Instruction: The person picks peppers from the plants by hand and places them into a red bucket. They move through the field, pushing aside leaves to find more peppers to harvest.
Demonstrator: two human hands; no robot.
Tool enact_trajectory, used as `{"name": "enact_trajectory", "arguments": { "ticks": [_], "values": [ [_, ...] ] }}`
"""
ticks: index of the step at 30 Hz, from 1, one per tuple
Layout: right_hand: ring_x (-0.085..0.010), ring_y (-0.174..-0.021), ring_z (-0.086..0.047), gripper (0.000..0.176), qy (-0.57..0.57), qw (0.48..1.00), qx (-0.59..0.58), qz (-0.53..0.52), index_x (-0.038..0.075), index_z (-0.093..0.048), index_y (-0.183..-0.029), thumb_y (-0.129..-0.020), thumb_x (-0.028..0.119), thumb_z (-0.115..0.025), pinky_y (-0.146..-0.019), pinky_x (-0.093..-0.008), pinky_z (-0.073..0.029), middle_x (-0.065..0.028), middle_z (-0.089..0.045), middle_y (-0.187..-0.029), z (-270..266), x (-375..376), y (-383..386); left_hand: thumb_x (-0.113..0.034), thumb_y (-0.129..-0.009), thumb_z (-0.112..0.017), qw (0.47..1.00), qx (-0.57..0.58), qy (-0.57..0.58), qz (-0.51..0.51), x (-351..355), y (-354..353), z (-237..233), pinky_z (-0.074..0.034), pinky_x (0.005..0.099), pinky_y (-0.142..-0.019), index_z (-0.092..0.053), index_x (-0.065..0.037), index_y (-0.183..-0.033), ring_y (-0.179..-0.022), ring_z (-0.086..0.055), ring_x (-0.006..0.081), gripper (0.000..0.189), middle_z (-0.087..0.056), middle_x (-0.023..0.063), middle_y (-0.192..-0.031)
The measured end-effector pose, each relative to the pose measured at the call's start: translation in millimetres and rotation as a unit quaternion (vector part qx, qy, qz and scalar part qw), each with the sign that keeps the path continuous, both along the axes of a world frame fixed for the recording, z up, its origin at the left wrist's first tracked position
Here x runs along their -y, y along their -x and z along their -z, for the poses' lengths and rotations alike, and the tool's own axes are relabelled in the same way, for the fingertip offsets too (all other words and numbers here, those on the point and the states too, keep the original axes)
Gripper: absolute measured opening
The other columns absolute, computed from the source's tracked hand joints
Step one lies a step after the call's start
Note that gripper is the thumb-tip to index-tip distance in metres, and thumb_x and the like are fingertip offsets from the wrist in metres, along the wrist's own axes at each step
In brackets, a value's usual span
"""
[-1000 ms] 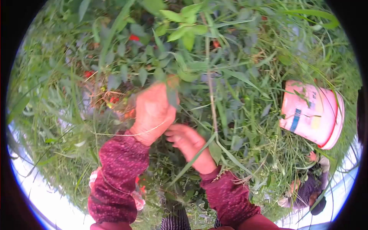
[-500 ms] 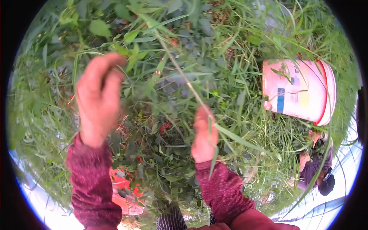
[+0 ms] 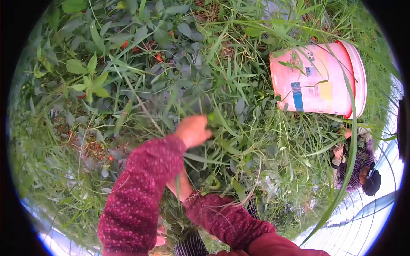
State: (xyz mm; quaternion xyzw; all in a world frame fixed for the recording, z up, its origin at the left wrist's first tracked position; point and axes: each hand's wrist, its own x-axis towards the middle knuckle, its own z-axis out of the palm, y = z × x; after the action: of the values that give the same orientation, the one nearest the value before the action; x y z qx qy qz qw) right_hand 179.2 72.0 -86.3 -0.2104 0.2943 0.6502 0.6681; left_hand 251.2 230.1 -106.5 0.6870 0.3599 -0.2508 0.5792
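Observation:
My left hand [image 3: 194, 131] reaches across the middle of the view, over leafy green plants [image 3: 166, 85]. Its fingers are curled together among the leaves, and what they hold is too hidden to make out. My right hand [image 3: 181, 186] is lower, partly behind the left sleeve [image 3: 145, 179], with its fingers out of sight. A grass blade lies across its back. A long pale stem [image 3: 139, 100] slants from the upper left down towards the left wrist. Small red peppers [image 3: 159, 57] show among the leaves at the upper left.
A pink bucket [image 3: 314, 81] lies on its side in the grass at the right. Beyond it, a person in striped clothing and a dark cap [image 3: 373, 182] reaches into the plants. Part of a red container [image 3: 160, 236] shows near my striped trouser leg [image 3: 190, 244].
My left hand has moved right and down, crossing over my right arm. My right hand has moved left and down. The bucket appears further left and higher in view.

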Motion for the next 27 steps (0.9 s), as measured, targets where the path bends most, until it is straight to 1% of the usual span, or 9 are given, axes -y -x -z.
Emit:
{"name": "enact_trajectory", "arguments": {
  "ticks": [2,3,5,17,21,22,23,25,27],
  "values": [
    [-0.0250,-0.109,-0.051,0.039,0.014,0.933,0.301,-0.196,0.004,-0.051,-0.120,-0.083,0.008,-0.060,-0.092,-0.0350,-0.040,-0.0128,-0.059,-0.110,2,18,9,-0.019,-0.077,-0.059,0.996,0.073,-0.015,0.051,40,16,10,-0.050,0.0444,-0.075,-0.062,0.000,-0.093,-0.080,-0.062,0.0369,0.025,-0.062,0.0229,-0.083],
    [-0.0261,-0.109,-0.051,0.040,0.025,0.739,0.564,-0.367,0.005,-0.052,-0.119,-0.081,0.012,-0.062,-0.093,-0.0368,-0.039,-0.0128,-0.059,-0.109,4,32,17,-0.015,-0.074,-0.058,0.990,0.129,-0.029,0.058,55,24,12,-0.050,0.0456,-0.071,-0.062,0.001,-0.084,-0.075,-0.061,0.0390,0.019,-0.061,0.0226,-0.077],
    [-0.0274,-0.110,-0.051,0.044,0.122,0.872,0.373,-0.292,0.007,-0.052,-0.119,-0.079,0.020,-0.065,-0.095,-0.0407,-0.038,-0.0114,-0.058,-0.112,22,61,49,-0.011,-0.067,-0.059,0.979,0.137,-0.020,0.147,54,19,-15,-0.050,0.0452,-0.062,-0.062,0.000,-0.076,-0.068,-0.062,0.0383,0.014,-0.061,0.0191,-0.071],
    [-0.0229,-0.116,-0.046,0.047,0.083,0.591,0.685,-0.418,0.009,-0.042,-0.130,-0.086,0.015,-0.058,-0.097,-0.0388,-0.039,-0.0108,-0.050,-0.124,18,21,54,-0.005,-0.078,-0.056,0.890,0.362,0.017,0.276,134,-27,-85,-0.057,0.0299,-0.058,-0.067,-0.003,-0.079,-0.074,-0.066,0.0181,0.011,-0.066,0.0087,-0.081],
    [-0.0214,-0.118,-0.045,0.048,0.073,0.460,0.771,-0.435,0.010,-0.038,-0.134,-0.089,0.013,-0.056,-0.098,-0.0382,-0.039,-0.0106,-0.047,-0.128,24,9,38,-0.016,-0.079,-0.052,0.818,0.492,-0.296,0.017,141,-59,-61,-0.052,0.0373,-0.065,-0.064,-0.003,-0.069,-0.059,-0.060,0.0291,0.021,-0.061,0.0114,-0.064],
    [-0.0210,-0.118,-0.045,0.049,0.071,0.424,0.789,-0.438,0.010,-0.037,-0.134,-0.089,0.013,-0.055,-0.098,-0.0380,-0.039,-0.0105,-0.046,-0.129,24,7,33,-0.007,-0.068,-0.057,0.940,0.341,0.007,0.026,105,-76,-66,-0.052,0.0388,-0.062,-0.064,-0.002,-0.062,-0.061,-0.060,0.0338,0.010,-0.060,0.0157,-0.062],
    [-0.0210,-0.118,-0.045,0.049,0.066,0.424,0.789,-0.440,0.010,-0.037,-0.134,-0.089,0.013,-0.055,-0.098,-0.0380,-0.039,-0.0105,-0.046,-0.129,19,-1,26,-0.007,-0.066,-0.059,0.917,0.366,-0.113,0.114,72,-74,-56,-0.052,0.0384,-0.056,-0.062,-0.001,-0.067,-0.060,-0.061,0.0296,0.007,-0.059,0.0160,-0.062],
    [-0.0266,-0.121,-0.043,0.048,0.236,0.782,0.207,-0.539,0.012,-0.034,-0.138,-0.093,0.018,-0.049,-0.100,-0.0417,-0.037,-0.0129,-0.044,-0.132,3,-27,5,-0.006,-0.067,-0.059,0.963,0.190,-0.183,0.056,36,-65,-8,-0.052,0.0406,-0.059,-0.065,-0.004,-0.072,-0.063,-0.062,0.0317,0.008,-0.061,0.0162,-0.065],
    [-0.0304,-0.123,-0.041,0.045,0.097,0.857,-0.024,-0.506,0.013,-0.033,-0.139,-0.097,0.026,-0.041,-0.101,-0.0469,-0.036,-0.0127,-0.043,-0.134,60,40,14,-0.006,-0.067,-0.059,0.969,0.069,-0.229,0.059,20,-39,49,-0.052,0.0425,-0.063,-0.064,-0.002,-0.069,-0.069,-0.062,0.0341,0.007,-0.060,0.0173,-0.067]
  ]
}}
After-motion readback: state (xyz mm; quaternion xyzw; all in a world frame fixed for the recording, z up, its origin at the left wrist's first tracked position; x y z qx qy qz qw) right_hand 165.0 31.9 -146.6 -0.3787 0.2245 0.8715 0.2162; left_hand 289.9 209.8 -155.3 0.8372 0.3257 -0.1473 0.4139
